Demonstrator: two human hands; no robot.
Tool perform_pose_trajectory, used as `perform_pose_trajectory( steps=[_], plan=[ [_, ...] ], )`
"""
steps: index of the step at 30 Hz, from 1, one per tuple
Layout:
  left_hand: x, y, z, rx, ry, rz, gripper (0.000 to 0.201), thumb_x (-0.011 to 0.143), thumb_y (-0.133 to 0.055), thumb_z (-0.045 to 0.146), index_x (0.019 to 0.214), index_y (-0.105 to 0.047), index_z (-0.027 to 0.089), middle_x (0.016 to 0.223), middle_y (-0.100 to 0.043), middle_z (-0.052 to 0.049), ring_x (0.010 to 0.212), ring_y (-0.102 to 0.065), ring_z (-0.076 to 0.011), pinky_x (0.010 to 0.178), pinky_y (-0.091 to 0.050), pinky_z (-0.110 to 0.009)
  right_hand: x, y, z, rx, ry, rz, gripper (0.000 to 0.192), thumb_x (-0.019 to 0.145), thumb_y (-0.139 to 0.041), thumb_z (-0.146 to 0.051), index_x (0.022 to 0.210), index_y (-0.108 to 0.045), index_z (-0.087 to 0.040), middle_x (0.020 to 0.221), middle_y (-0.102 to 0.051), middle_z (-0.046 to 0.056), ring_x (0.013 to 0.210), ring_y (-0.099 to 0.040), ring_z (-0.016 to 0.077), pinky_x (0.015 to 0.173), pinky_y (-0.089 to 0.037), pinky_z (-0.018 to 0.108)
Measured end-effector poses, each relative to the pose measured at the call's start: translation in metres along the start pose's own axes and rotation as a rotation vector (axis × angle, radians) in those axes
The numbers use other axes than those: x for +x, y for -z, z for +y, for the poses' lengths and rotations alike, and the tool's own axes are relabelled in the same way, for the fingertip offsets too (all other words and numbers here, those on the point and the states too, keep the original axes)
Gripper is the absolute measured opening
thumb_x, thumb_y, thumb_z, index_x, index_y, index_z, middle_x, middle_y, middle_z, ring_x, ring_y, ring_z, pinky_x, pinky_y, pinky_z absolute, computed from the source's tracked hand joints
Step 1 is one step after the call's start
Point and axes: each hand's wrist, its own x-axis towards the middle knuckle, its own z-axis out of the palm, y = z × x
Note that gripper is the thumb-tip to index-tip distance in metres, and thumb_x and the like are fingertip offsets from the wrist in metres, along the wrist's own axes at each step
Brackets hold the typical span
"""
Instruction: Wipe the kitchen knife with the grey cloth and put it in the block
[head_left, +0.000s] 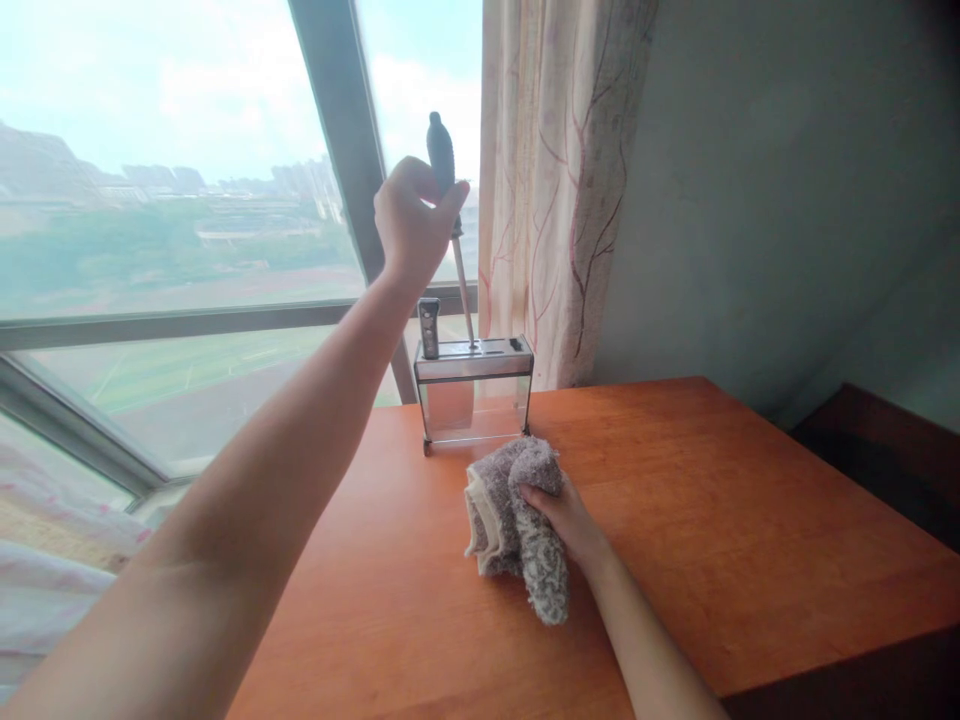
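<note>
My left hand (420, 215) is raised above the table, its fingers closed round the dark handle of a sharpening steel (463, 280). The thin metal rod slants down, and its lower end meets the top of a clear-sided knife block (474, 358). In the block's left end stands a knife (428, 328) with a dark and silver handle. My right hand (564, 515) grips a folded grey fluffy towel (499, 500) just in front of the block, thumb on top. Part of the towel hangs down from the grip, and the hand's other fingers are hidden.
The block stands on an orange-brown wooden table (675, 470), near its far edge. Behind it are a slanted window frame (337, 120) and a patterned curtain (562, 180). To the right is a grey wall (765, 180). White fabric (52, 590) lies at lower left.
</note>
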Motion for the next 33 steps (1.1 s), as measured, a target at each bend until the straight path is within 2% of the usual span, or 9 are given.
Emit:
perform_pose_trajectory(
  steps=[3, 7, 9, 15, 21, 28, 33],
  plan=[
    [-0.002, 0.002, 0.004, 0.072, -0.077, 0.030, 0.024, 0.077, -0.064, 0.036, 0.067, -0.045, 0.026, 0.080, -0.062, 0.005, 0.076, -0.056, -0.0125, 0.071, -0.042, -0.032, 0.000, 0.000, -0.001, -0.004, -0.004, 0.001, 0.034, 0.069, -0.077, -0.041, 0.095, -0.070, -0.022, 0.094, -0.072, 0.003, 0.091, -0.065, 0.0248, 0.084, -0.048, 0.037],
    [-0.004, 0.005, 0.008, 0.109, -0.101, -0.013, 0.023, 0.079, -0.062, 0.040, 0.068, -0.048, 0.027, 0.084, -0.063, 0.007, 0.077, -0.056, -0.0108, 0.072, -0.043, -0.032, 0.000, 0.000, 0.000, -0.002, 0.004, -0.009, 0.034, 0.069, -0.077, -0.042, 0.095, -0.070, -0.021, 0.094, -0.072, 0.004, 0.090, -0.065, 0.0250, 0.083, -0.049, 0.037],
    [-0.004, 0.006, 0.008, 0.099, -0.108, -0.020, 0.022, 0.079, -0.062, 0.040, 0.069, -0.048, 0.026, 0.085, -0.063, 0.006, 0.077, -0.055, -0.0111, 0.072, -0.043, -0.033, 0.000, 0.000, 0.000, -0.002, 0.006, -0.010, 0.034, 0.068, -0.078, -0.041, 0.095, -0.070, -0.021, 0.094, -0.072, 0.003, 0.090, -0.065, 0.0244, 0.083, -0.049, 0.036],
    [-0.004, 0.001, -0.001, -0.022, -0.199, 0.061, 0.027, 0.077, -0.065, 0.030, 0.065, -0.042, 0.022, 0.073, -0.055, 0.004, 0.069, -0.053, -0.0099, 0.066, -0.043, -0.029, 0.000, -0.001, -0.001, 0.031, 0.006, -0.015, 0.030, 0.069, -0.077, -0.039, 0.093, -0.070, -0.021, 0.090, -0.072, 0.002, 0.086, -0.065, 0.0227, 0.080, -0.049, 0.034],
    [-0.004, -0.005, -0.004, 0.045, -0.097, 0.037, 0.030, 0.070, -0.070, 0.029, 0.061, -0.042, 0.023, 0.067, -0.058, 0.005, 0.065, -0.052, -0.0121, 0.064, -0.041, -0.030, 0.000, 0.000, 0.003, 0.044, -0.004, -0.009, 0.031, 0.069, -0.078, -0.039, 0.094, -0.070, -0.022, 0.091, -0.072, 0.002, 0.087, -0.065, 0.0230, 0.080, -0.049, 0.034],
    [0.002, -0.017, 0.006, 0.165, -0.063, -0.121, 0.024, 0.070, -0.071, 0.032, 0.066, -0.048, 0.023, 0.075, -0.063, 0.002, 0.070, -0.053, -0.0147, 0.066, -0.040, -0.032, -0.001, 0.002, 0.003, 0.033, -0.019, -0.001, 0.032, 0.069, -0.077, -0.039, 0.096, -0.069, -0.022, 0.092, -0.071, 0.002, 0.088, -0.064, 0.0227, 0.081, -0.048, 0.034],
    [0.000, -0.019, 0.004, 0.197, -0.101, -0.149, 0.018, 0.074, -0.065, 0.029, 0.085, -0.053, 0.024, 0.078, -0.063, 0.001, 0.075, -0.056, -0.0183, 0.072, -0.043, -0.035, 0.000, 0.002, 0.004, 0.044, -0.021, -0.011, 0.031, 0.068, -0.078, -0.041, 0.092, -0.069, -0.022, 0.089, -0.071, 0.002, 0.084, -0.064, 0.0224, 0.078, -0.049, 0.033]
  ],
)
